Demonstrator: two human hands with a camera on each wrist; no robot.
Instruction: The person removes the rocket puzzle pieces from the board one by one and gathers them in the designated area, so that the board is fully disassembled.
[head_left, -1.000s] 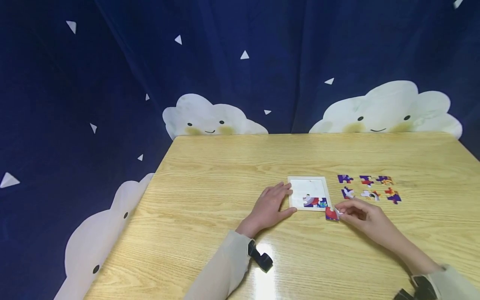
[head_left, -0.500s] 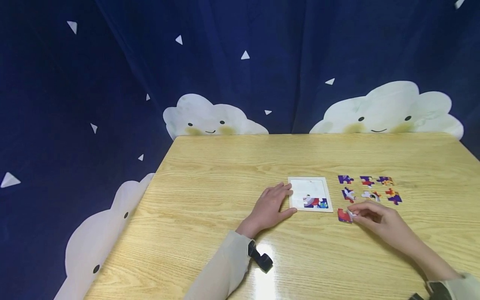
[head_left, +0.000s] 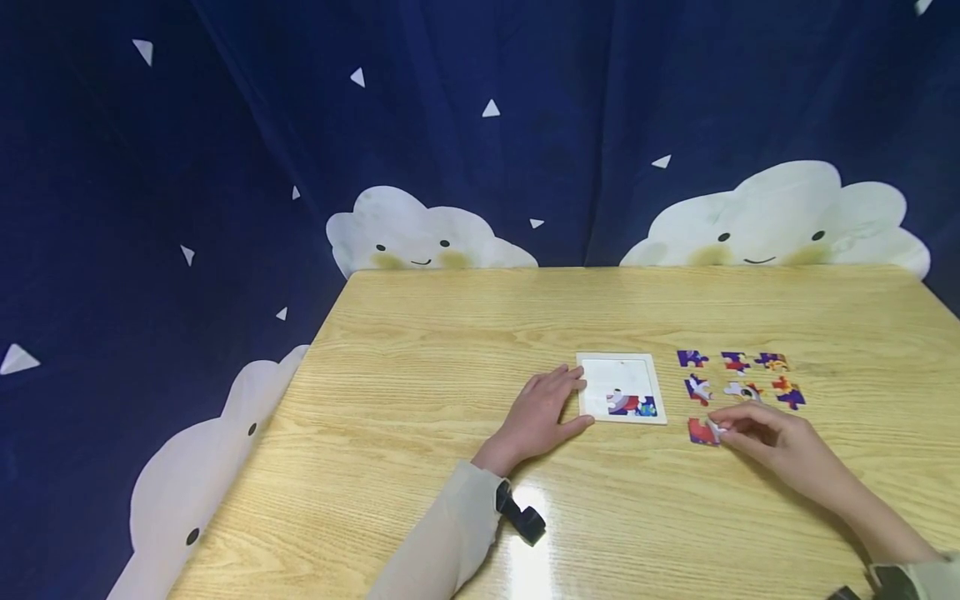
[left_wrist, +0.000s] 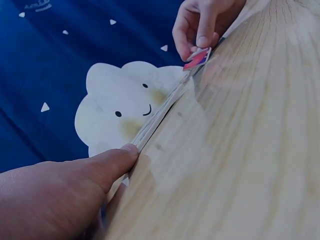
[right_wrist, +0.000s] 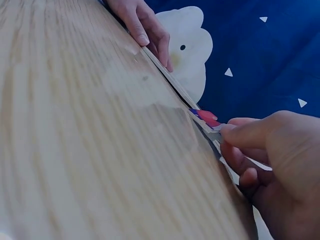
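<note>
My right hand (head_left: 783, 446) pinches a red and purple jigsaw piece (head_left: 702, 431) by its right side, between thumb and fingers, just right of the white puzzle frame (head_left: 662, 400). In the right wrist view the same piece (right_wrist: 206, 118) looks tilted near the tabletop. My left hand (head_left: 534, 417) rests at the frame's left edge, thumb at the lower corner and fingers spread along the side. Joined pieces (head_left: 632, 405) with grey, red and blue print lie in the frame's lower right part. The left wrist view shows my left thumb (left_wrist: 117, 160) touching the frame's edge.
Several loose jigsaw pieces lie in two rows right of the frame, among them a purple piece (head_left: 692, 358) and an orange and red one (head_left: 787, 392). The wooden table (head_left: 450, 325) ends at a dark blue curtain (head_left: 420, 125) with cloud faces.
My right hand has moved to the right with the red piece, from the frame's lower right corner to below the loose pieces. My left hand and the frame have stayed put.
</note>
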